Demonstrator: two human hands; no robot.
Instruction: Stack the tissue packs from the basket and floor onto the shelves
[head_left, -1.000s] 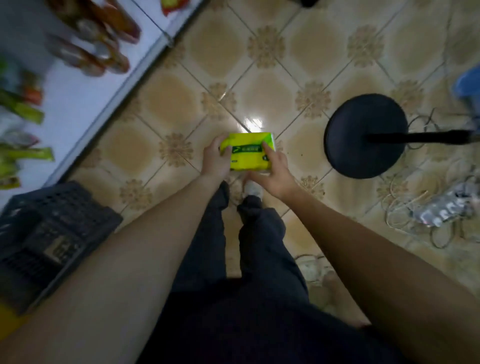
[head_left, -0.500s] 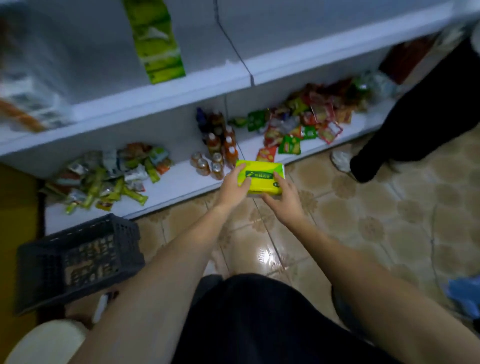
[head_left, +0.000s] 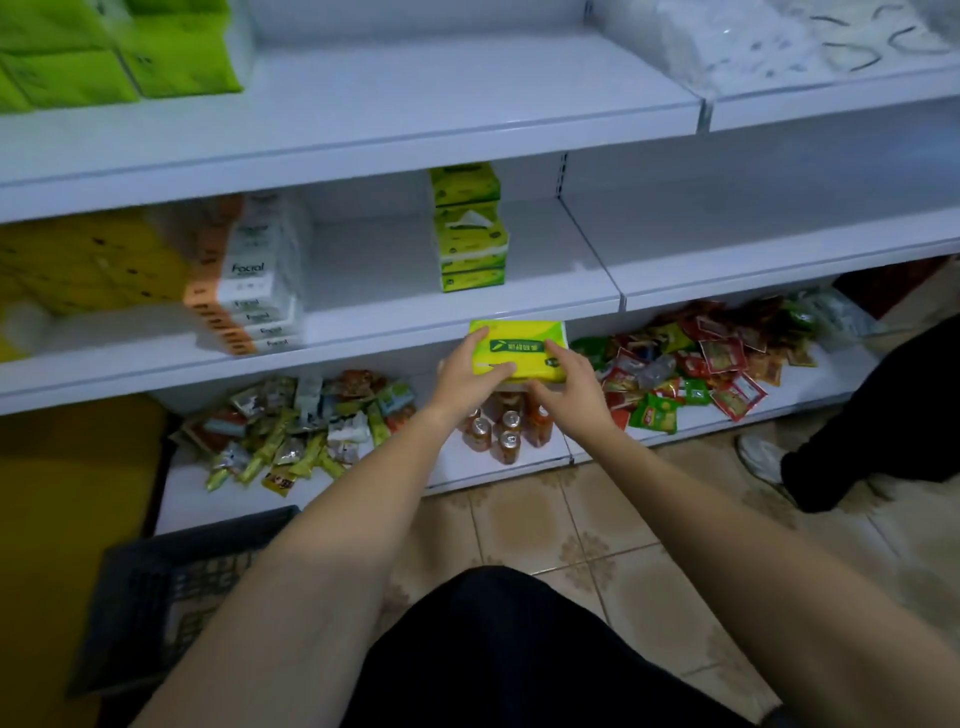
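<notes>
A yellow-green tissue pack (head_left: 519, 347) is held in both hands just in front of the middle shelf's front edge (head_left: 363, 338). My left hand (head_left: 470, 371) grips its left end, thumb on top. My right hand (head_left: 566, 384) holds its right end and underside. On that shelf, directly behind, stands a stack of matching green tissue packs (head_left: 470, 234). White and orange tissue packs (head_left: 249, 291) are stacked further left. The dark basket (head_left: 171, 587) sits on the floor at lower left, partly behind my left arm.
The bottom shelf holds small bottles (head_left: 506, 431) under my hands and snack packets (head_left: 306, 421) on both sides. Green packs (head_left: 114, 57) sit on the top shelf. Another person's dark leg and shoe (head_left: 852, 441) stand at the right on the tiled floor.
My view swung from the floor up to the shelves. Both hands carried the tissue pack upward, from bottom-shelf height to the middle shelf's front edge.
</notes>
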